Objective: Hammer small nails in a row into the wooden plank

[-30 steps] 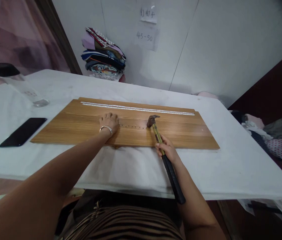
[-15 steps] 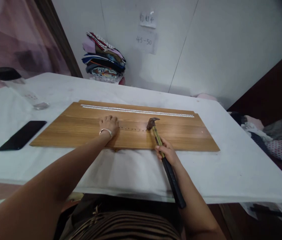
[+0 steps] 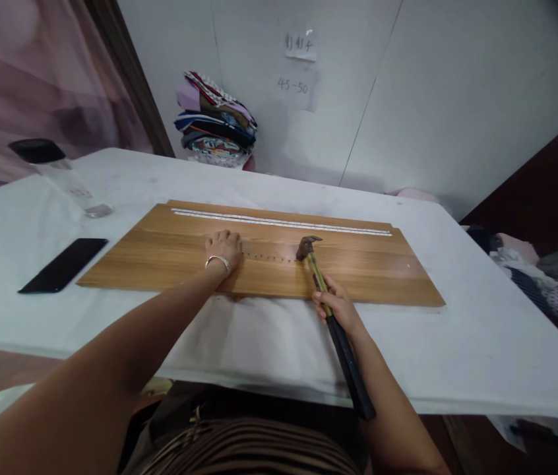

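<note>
A wooden board (image 3: 368,280) lies flat on the white-covered table, with a row of small nails (image 3: 268,256) standing along its middle. My left hand (image 3: 224,249), a silver bangle at its wrist, rests palm down on the board at the left end of that row, fingers spread. In my right hand (image 3: 337,305) is a claw hammer (image 3: 319,278), gripped around its yellow shaft above the black handle. Its head is at the right end of the row, low over the wood; whether it touches a nail I cannot tell. Two white measuring strips (image 3: 279,221) run along the board's far edge.
On the left of the table (image 3: 481,343) lie a black phone (image 3: 64,265) and a clear bottle with a black lid (image 3: 68,181). Folded clothes (image 3: 217,122) are stacked against the wall behind. Paper notes (image 3: 297,86) hang on the wall. Fabrics lie beyond the right edge.
The whole view has shifted, so everything sits slightly farther right. My left hand stays flat on the board, and the hammer head remains at the right end of the nail row.
</note>
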Available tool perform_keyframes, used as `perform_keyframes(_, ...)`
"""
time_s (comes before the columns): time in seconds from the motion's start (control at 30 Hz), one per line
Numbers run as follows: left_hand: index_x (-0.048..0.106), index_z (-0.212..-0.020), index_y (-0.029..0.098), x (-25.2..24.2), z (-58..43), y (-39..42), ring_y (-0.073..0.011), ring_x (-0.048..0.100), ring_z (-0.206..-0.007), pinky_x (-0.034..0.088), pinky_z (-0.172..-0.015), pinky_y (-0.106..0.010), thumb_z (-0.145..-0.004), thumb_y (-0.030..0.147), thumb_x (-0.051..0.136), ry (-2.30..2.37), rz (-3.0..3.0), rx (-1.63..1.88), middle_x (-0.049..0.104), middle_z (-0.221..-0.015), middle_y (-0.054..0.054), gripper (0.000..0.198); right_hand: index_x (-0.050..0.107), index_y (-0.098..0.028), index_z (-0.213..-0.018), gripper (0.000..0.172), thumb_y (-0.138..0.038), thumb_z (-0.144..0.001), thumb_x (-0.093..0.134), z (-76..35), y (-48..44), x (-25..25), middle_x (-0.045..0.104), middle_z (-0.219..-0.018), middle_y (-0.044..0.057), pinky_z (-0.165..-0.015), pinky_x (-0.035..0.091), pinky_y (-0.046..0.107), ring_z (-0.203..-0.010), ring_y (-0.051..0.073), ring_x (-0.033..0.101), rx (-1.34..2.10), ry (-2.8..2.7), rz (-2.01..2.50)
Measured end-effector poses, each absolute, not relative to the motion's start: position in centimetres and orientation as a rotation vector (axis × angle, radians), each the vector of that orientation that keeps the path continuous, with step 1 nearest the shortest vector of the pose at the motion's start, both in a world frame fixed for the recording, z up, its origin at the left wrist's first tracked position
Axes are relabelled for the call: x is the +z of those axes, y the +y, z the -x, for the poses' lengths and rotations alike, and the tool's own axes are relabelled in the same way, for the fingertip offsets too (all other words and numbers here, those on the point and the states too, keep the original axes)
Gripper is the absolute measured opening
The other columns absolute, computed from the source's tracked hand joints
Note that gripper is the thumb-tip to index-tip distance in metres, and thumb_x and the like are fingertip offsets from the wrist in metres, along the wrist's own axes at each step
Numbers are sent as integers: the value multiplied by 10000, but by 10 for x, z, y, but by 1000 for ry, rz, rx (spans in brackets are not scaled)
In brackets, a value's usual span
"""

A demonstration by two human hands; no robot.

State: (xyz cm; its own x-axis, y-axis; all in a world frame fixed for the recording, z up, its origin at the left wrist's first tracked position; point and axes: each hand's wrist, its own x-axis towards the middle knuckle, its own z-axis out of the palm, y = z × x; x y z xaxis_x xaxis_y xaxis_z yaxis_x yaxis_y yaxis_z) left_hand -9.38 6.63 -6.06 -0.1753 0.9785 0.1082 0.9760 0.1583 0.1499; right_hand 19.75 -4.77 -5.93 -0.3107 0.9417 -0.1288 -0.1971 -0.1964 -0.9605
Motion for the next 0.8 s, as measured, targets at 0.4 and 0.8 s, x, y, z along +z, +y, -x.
perform_keyframes(0.4,668,-1201,258,-66,100,68,-284,463,-1292,361,-1061,-465,-932,340,377,2367,-1915,411,558,-1386,-88,405,518,-165,-1273,593,-324,-728,692,-198,-51,-59,511,-573,-85,-314,343,208,-347,71,388,1635,-1140,1006)
perform_keyframes(0.8,606,-1310,203,-76,149,10,-251,412,-1401,322,-1174,-434,-888,404,479,1907,-2205,461,495,-1492,-76,484,529,-198,-1160,498,-346,-725,720,-200,-52,-61,508,-570,-90,-314,356,200,-357,77,415,1625,-1107,1025)
